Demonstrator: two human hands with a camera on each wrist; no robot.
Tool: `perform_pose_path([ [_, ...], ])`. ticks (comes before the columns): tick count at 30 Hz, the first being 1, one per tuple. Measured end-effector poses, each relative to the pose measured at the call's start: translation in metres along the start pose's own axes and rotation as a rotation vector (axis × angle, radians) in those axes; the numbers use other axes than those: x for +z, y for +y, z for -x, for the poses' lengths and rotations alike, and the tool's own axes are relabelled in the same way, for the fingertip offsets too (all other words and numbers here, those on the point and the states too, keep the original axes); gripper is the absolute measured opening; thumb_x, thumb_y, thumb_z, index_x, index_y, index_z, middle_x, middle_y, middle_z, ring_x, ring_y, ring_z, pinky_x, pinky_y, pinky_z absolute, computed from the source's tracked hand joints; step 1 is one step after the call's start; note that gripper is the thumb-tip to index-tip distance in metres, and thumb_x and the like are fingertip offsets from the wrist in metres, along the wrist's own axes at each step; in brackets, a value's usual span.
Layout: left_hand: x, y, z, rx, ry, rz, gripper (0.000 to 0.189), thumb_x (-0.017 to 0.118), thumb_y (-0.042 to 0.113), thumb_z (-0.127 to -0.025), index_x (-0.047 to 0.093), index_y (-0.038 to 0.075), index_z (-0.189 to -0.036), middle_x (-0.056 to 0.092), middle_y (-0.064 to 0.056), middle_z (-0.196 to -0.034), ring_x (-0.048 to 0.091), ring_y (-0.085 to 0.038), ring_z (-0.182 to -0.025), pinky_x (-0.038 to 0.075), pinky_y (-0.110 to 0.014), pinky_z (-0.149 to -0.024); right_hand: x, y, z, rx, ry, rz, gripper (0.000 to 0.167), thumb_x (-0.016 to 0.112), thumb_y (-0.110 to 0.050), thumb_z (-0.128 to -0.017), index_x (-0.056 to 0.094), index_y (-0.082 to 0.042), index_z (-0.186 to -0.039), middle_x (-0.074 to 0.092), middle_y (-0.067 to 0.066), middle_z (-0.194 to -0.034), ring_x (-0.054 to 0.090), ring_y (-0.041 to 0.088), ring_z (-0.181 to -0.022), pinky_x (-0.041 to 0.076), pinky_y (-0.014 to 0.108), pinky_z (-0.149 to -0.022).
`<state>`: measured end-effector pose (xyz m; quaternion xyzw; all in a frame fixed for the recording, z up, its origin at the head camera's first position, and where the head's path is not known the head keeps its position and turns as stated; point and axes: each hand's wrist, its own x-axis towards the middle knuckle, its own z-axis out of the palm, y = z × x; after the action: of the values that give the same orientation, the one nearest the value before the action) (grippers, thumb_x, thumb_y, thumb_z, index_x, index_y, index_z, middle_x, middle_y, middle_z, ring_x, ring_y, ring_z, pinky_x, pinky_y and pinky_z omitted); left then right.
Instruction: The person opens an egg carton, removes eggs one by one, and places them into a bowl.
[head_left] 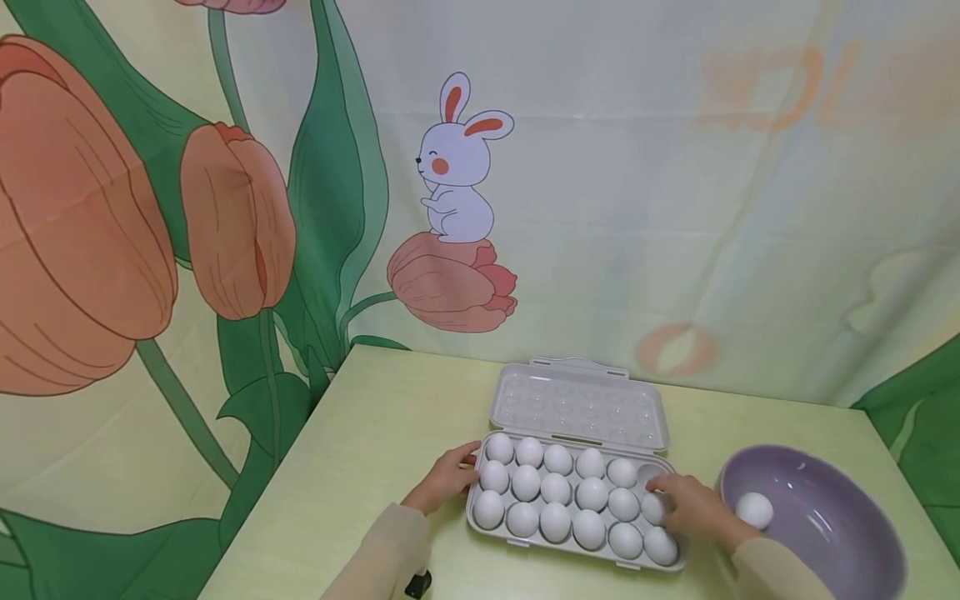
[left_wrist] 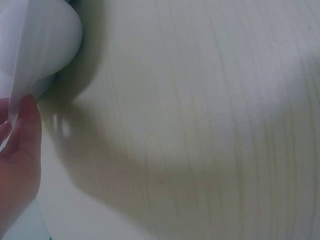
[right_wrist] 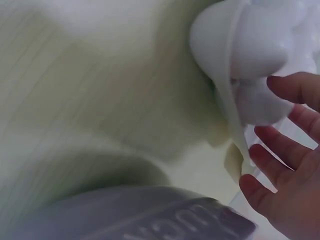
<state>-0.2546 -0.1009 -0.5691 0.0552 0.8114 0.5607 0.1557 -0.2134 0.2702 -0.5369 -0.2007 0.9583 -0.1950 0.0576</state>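
Note:
A light grey plastic egg carton (head_left: pixel 570 548) lies on the table with its lid (head_left: pixel 579 406) folded back. Rows of white eggs (head_left: pixel 556 489) fill its cups, except the cup at the back right corner. My left hand (head_left: pixel 448 477) grips the carton's left rim, thumb and fingers on either side of it in the left wrist view. At the right end, my right hand (head_left: pixel 692 502) hovers with spread fingers around an egg (right_wrist: pixel 262 102) seated in the middle row. Thumb and forefinger are close to that egg; whether they touch it I cannot tell.
A purple bowl (head_left: pixel 832 508) stands right of the carton, near my right forearm, with one white egg (head_left: pixel 754 510) inside. A small black object (head_left: pixel 417 585) shows by my left sleeve. Behind the table (head_left: pixel 352 467) hangs a printed cloth (head_left: pixel 600 208) with tulips and a rabbit.

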Motion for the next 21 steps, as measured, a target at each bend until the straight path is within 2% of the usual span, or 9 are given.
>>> perform_pose_path([
  [7,-0.0002,-0.0019,-0.0012,-0.003,-0.002,0.003,0.057,0.049,-0.004,-0.078,0.034,-0.003,-0.133,0.051,-0.024,-0.108,0.055,-0.020,-0.083,0.048,-0.026,-0.058,0.0076,-0.0029,0.0034,0.053,0.025,0.126,0.045,0.068,-0.008,-0.059,0.060,-0.006,-0.104,0.063,0.012,-0.097,0.056,0.031,-0.089,0.045,0.047,-0.073],
  [8,-0.0006,0.0015,0.0010,-0.004,-0.002,0.004,0.056,0.049,-0.004,-0.079,0.034,-0.004,-0.133,0.051,-0.024,-0.108,0.055,-0.021,-0.084,0.048,-0.027,-0.058,0.0081,-0.0026,0.0034,0.058,0.024,0.133,0.045,0.068,-0.008,-0.060,0.060,-0.007,-0.104,0.063,0.012,-0.097,0.056,0.031,-0.089,0.045,0.047,-0.073],
  [14,0.0000,0.0017,0.0007,-0.012,0.002,-0.005,0.056,0.049,-0.004,-0.080,0.033,-0.004,-0.133,0.051,-0.025,-0.109,0.055,-0.024,-0.086,0.048,-0.028,-0.059,0.0107,0.0012,0.0037,0.082,0.038,0.130,0.045,0.071,-0.012,-0.060,0.060,-0.010,-0.104,0.063,0.011,-0.098,0.057,0.030,-0.090,0.044,0.047,-0.074],
  [15,0.0004,-0.0019,-0.0016,-0.012,0.004,-0.007,0.056,0.050,-0.003,-0.080,0.033,-0.003,-0.133,0.051,-0.024,-0.110,0.055,-0.023,-0.086,0.048,-0.028,-0.059,0.0111,0.0016,0.0040,0.085,0.044,0.130,0.045,0.072,-0.013,-0.060,0.060,-0.010,-0.104,0.063,0.011,-0.098,0.057,0.030,-0.090,0.044,0.047,-0.074],
  [21,0.0003,-0.0023,-0.0015,-0.012,0.002,0.000,0.056,0.050,-0.003,-0.080,0.033,-0.002,-0.133,0.051,-0.024,-0.110,0.055,-0.022,-0.087,0.049,-0.028,-0.060,0.0103,0.0018,0.0035,0.072,0.076,0.092,0.042,0.073,-0.011,-0.058,0.061,-0.011,-0.099,0.064,0.007,-0.092,0.058,0.026,-0.085,0.045,0.042,-0.071],
])
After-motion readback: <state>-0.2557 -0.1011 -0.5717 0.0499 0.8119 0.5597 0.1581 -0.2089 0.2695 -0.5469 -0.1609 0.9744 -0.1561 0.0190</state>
